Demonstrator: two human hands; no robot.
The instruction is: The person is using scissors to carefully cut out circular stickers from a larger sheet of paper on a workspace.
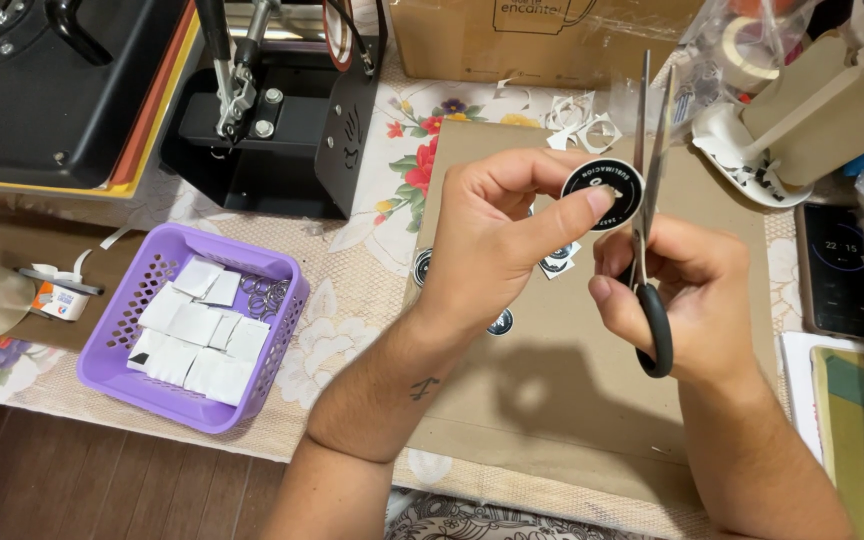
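Cardboard sheet [552,400] lies on the near table. Above it, the right hand [687,295] grips black-handled scissors [649,210], blades upright and slightly parted. The left hand [507,235] pinches a round black sticker [604,192] against the blades. Left sits a purple basket [127,345]; far left, a black press [272,110].

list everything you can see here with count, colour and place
round sticker: one, black and white, held above the cardboard
scissors: one, black-handled, blades at the sticker's edge
cardboard sheet: one, brown, under the hands
cut stickers: a few, black, on the cardboard
basket: one, purple, left, holding white paper squares
press machine: one, black, top left
phone: one, dark, right
left hand: pinching the sticker
right hand: gripping the scissors
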